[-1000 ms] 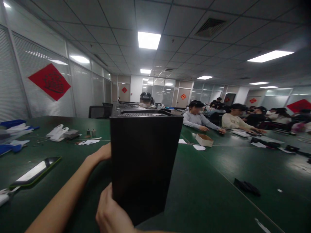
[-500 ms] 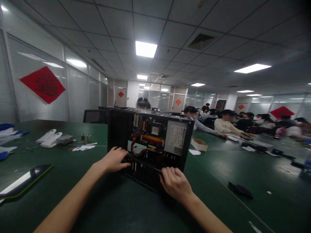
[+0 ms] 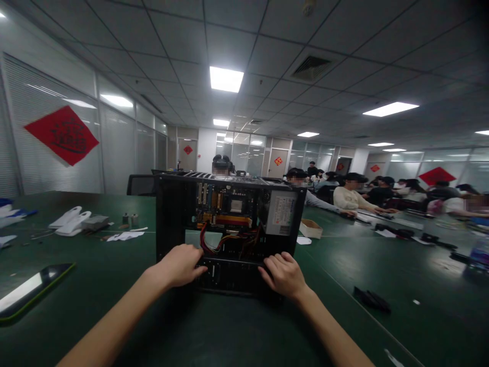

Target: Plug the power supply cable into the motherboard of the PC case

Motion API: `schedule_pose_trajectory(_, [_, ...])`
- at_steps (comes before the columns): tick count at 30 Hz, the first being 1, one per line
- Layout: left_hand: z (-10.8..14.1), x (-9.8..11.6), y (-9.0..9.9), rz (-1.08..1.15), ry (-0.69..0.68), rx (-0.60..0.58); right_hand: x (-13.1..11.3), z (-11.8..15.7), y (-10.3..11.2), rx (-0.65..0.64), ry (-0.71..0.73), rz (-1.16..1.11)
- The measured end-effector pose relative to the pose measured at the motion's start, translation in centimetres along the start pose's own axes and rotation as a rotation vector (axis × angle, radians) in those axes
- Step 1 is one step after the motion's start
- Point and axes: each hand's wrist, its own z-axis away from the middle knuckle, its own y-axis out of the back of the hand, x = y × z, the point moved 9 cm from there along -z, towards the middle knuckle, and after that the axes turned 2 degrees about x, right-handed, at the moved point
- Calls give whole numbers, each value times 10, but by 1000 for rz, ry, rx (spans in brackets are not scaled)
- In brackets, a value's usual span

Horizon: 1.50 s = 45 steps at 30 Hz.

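Case [image 3: 239, 251], head view: centre of the frame, open side facing the camera, on or just above the green table [image 3: 114, 275]; contact at the base lost in shadow.
Left hand [image 3: 182, 265]: left of centre, at the near lower rail [image 3: 233, 262]; fingers together, curled over from above, thumb apart from them and below, clamped on the rail.
Right hand [image 3: 284, 275]: right of centre, toward the other end of the same rail; fingers curled close together, thumb beneath, likewise clamped.
Circuit board [image 3: 221, 214] and cables [image 3: 209, 250]: inside, cables looping below the board; power supply [image 3: 282, 214] at the right end.
Rail grip: judged as two-handed steadying or positioning, not work on the inner parts.
Case balance: for any further shift, even force from both hands needed, base level, fingers well away from the loose cables.
Phone-like device [image 3: 34, 290]: lower left, flat, well apart.
Tan box [image 3: 311, 229]: right of the case.
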Motion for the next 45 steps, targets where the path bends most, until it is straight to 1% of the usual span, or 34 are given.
schedule_pose_trajectory(4, [1, 4, 2, -22, -18, -24, 1, 0, 4, 1, 9, -23])
schedule_pose_trajectory(8, [-1, 8, 1, -64, -19, -57, 3, 4, 4, -17, 8, -25])
schedule_pose_trajectory(11, [-2, 12, 4, -86, -23, -69, 4, 5, 5, -25, 12, -27])
schedule_pose_trajectory(15, [0, 18, 10, -57, -49, -53, 4, 4, 9, -30, 14, -39])
schedule_pose_trajectory(18, [2, 19, 10, -33, -50, -36, 4, 5, 10, -46, -11, -39])
schedule_pose_trajectory(21, [6, 15, 6, 19, -23, -70, 0, 2, 9, -70, -47, -80])
schedule_pose_trajectory(23, [10, 11, 7, 82, -7, -126, -7, -8, 9, -77, -78, -193])
schedule_pose_trajectory(25, [11, 7, 18, 155, -15, -136, -16, -28, 6, -95, -131, -364])
schedule_pose_trajectory(26, [9, 5, 28, 183, -26, -101, -22, -42, 3, -120, -163, -454])
schedule_pose_trajectory(27, [7, 2, 42, 198, -30, -36, -28, -57, -2, -151, -194, -532])
schedule_pose_trajectory(29, [1, -8, 69, 162, 7, 104, -42, -88, -13, -231, -253, -630])
schedule_pose_trajectory(31, [-4, -15, 84, 125, 50, 171, -57, -114, -27, -323, -290, -663])
schedule_pose_trajectory(33, [-7, -19, 87, 109, 84, 176, -70, -129, -43, -424, -329, -642])
schedule_pose_trajectory(35, [-6, -20, 81, 104, 99, 156, -82, -135, -59, -545, -333, -598])
schedule_pose_trajectory(37, [-3, -22, 73, 92, 102, 133, -90, -135, -69, -631, -320, -576])
schedule_pose_trajectory(39, [2, -26, 67, 94, 93, 125, -86, -137, -70, -637, -346, -584])
schedule_pose_trajectory(41, [5, -30, 65, 135, 60, 135, -71, -141, -61, -571, -417, -630])
schedule_pose_trajectory(43, [7, -29, 67, 201, 3, 155, -50, -146, -43, -473, -492, -728])
schedule_pose_trajectory(45, [7, -26, 70, 254, -44, 179, -30, -150, -21, -376, -550, -876])
